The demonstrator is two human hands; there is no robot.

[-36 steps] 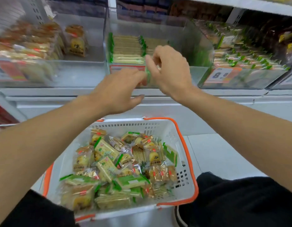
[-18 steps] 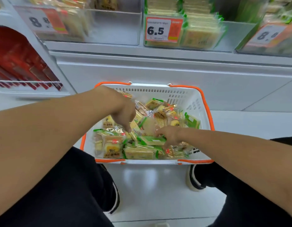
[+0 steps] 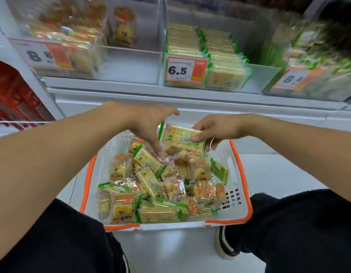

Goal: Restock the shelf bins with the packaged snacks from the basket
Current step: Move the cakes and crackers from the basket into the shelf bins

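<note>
Head | right hand [image 3: 216, 129] pinches cracker pack [image 3: 182, 137] | above basket [image 3: 240, 196]

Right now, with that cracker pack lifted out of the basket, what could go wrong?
1. The right hand only pinches the green cracker pack at one end, so it might slip back into the basket.
2. The left hand reaches into mixed snacks; cracker and yellow cake packs look alike, so one could land in the wrong bin.
3. The 6.5 bin already holds tight rows; forcing another in may crush crackers.
</note>
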